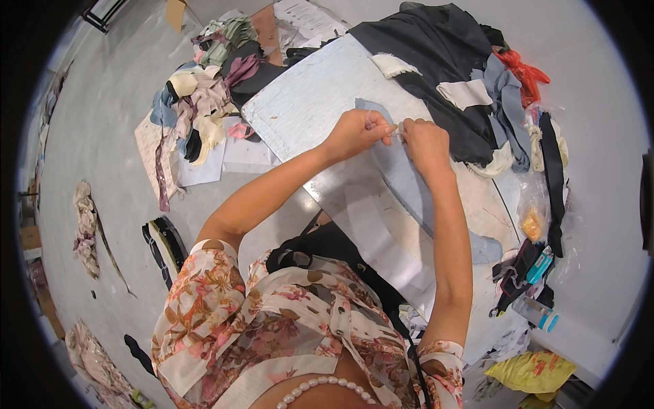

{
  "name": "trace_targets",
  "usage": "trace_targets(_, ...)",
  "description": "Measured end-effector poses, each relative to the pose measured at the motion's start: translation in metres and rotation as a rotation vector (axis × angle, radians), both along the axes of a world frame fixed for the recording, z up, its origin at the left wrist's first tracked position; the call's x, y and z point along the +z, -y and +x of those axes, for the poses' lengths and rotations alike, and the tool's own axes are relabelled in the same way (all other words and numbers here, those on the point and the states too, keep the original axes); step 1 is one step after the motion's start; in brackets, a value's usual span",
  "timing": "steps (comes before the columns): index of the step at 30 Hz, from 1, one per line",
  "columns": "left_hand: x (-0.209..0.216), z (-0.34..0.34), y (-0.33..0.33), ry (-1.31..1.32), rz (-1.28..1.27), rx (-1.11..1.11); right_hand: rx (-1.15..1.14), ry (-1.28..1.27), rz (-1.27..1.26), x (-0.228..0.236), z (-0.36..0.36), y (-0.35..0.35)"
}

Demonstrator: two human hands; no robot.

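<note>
My left hand (364,133) and my right hand (426,142) meet above the table (306,95), both with fingers pinched. Between their fingertips is something small and pale, too small to make out. Below them a curved light-blue fabric piece (403,187) lies across the table, running from beyond my hands toward me under my right forearm. A strip of white paper or cloth (381,232) curves beside it, nearer my body.
Black fabric (436,41) covers the table's far side, with a cream scrap (464,95) on it. Mixed scraps (204,102) pile up at left. A red plastic bag (523,71), a turquoise item (539,264) and a yellow bag (531,373) sit at right.
</note>
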State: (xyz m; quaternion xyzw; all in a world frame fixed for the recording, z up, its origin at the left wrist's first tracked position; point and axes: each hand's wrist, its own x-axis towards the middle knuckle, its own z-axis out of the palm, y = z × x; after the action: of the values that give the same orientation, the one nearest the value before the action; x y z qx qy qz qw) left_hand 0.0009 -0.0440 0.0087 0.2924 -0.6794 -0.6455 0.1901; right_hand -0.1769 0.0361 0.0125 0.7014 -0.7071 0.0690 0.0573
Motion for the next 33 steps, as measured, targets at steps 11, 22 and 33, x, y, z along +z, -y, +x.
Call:
trace_targets(11,-0.012,-0.002,-0.001,-0.011,-0.185,-0.006,-0.036,0.532,0.174,0.045,0.013,-0.022)
trace_targets(22,-0.023,-0.009,-0.009,-0.176,-0.851,0.086,0.046,0.866,-0.053,0.049,0.017,-0.015)
trace_targets(33,-0.002,-0.006,0.028,-0.055,0.475,-0.048,0.228,0.074,-0.105,0.027,0.009,-0.041)
